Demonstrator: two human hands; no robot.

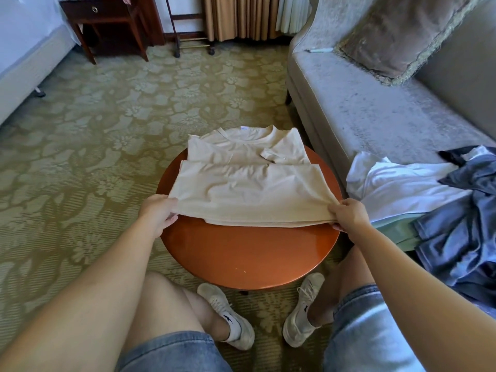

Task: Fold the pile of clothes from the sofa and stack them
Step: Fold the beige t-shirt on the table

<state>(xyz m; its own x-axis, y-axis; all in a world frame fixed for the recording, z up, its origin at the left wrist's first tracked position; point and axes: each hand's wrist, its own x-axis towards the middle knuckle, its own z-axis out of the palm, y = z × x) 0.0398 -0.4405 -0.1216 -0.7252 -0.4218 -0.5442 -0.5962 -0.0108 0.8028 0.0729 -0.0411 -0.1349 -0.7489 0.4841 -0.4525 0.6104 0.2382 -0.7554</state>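
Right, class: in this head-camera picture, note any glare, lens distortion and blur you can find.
Head view: a soft sheen lies on the round table; the wide-angle lens bows the sofa and the bed toward the frame edges; the beige T-shirt, gripped by the left hand and the right hand, looks sharp, without motion blur.

Honestly, no actual words or numbers are readable anywhere here. The beige t-shirt [249, 183] has a tiny white neck label [244, 127] at its collar, over at the far edge of the round table [241, 253], but it's way too small to make out. Only other marking is a small dark logo on the side of the left sneaker [225, 312] and one on the right sneaker [302, 315], more a shape than letters.
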